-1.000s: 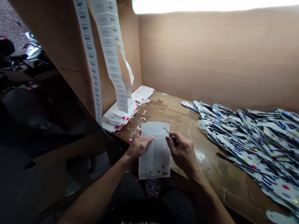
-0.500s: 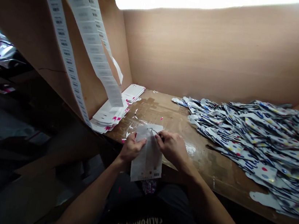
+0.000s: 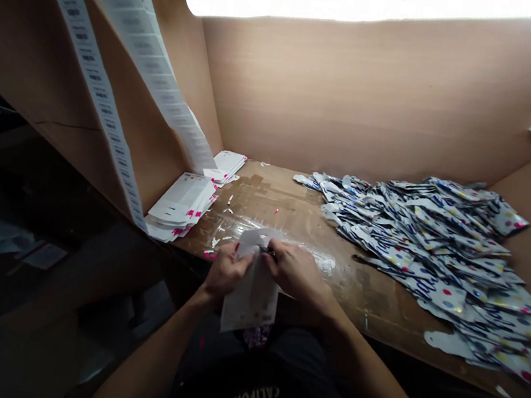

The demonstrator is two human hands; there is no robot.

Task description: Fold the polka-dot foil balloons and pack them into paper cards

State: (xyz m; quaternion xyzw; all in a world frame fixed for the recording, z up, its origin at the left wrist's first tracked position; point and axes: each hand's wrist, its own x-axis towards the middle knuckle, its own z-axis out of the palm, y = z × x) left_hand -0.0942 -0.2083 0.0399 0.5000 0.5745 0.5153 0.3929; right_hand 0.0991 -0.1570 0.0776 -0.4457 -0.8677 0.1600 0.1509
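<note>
Over the table's front edge, a white printed card (image 3: 246,307) hangs upright between my hands. My left hand (image 3: 227,269) is closed on its left side, thumb on the face. My right hand (image 3: 299,272) pinches a thin, pointed metal tool (image 3: 265,249) whose tip meets the upper part of the card. Fingers cover most of that tool, so its exact kind is unclear. To the left lie stacked white cards (image 3: 178,200) with pink marks on their edges, and a second stack (image 3: 227,165) sits behind them.
A large heap of glossy dotted packets (image 3: 416,245) covers the table's right side. Long strips of barcode labels (image 3: 98,76) hang down at the left. White and pink scraps (image 3: 215,242) lie on the brown tabletop (image 3: 286,189). Wooden panels enclose the back and sides beneath a bright lamp (image 3: 321,1).
The card and both hands sit slightly lower and further left in view. My right hand has shifted with the tool, now lower on the card. The whole view has turned a little right.
</note>
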